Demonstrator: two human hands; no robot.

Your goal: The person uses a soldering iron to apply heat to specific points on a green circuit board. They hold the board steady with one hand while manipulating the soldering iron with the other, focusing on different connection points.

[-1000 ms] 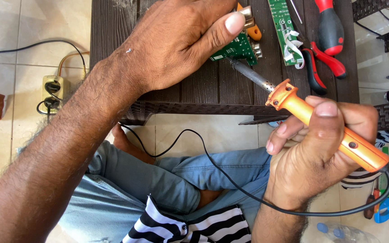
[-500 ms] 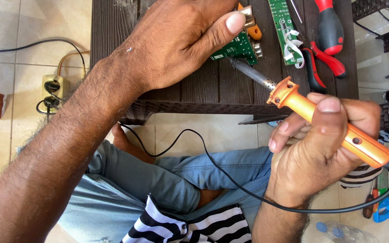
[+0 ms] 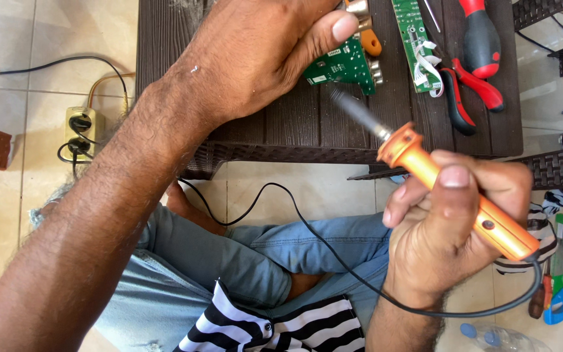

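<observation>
**Soldering iron held beside a small green circuit board**

My right hand (image 3: 454, 238) is closed around the orange handle of a soldering iron (image 3: 454, 195), thumb pressed along the top and fingers wrapped underneath. The iron slants up to the left, and its grey metal tip points at a small green circuit board (image 3: 341, 65), stopping just short of the board's lower edge. A black cord (image 3: 333, 261) runs from the back of the handle, loops below my wrist and crosses over my lap.

My left hand (image 3: 255, 55) reaches across from the left and grips that green board, thumb on top of it, fingers curled over it. The board sits over a dark brown slatted table (image 3: 281, 133), near its front edge. Metal and orange connectors stick out along the board's upper and right sides.

To the right on the table lies a longer narrow green circuit board (image 3: 412, 39), then red-handled pliers (image 3: 467, 91) and a red and black screwdriver (image 3: 480, 39).

Below the table I see my blue jeans (image 3: 229, 261) and a black and white striped cloth (image 3: 275, 326). At far left, on the tiled floor, a power strip (image 3: 83, 127) has black plugs in it.
</observation>
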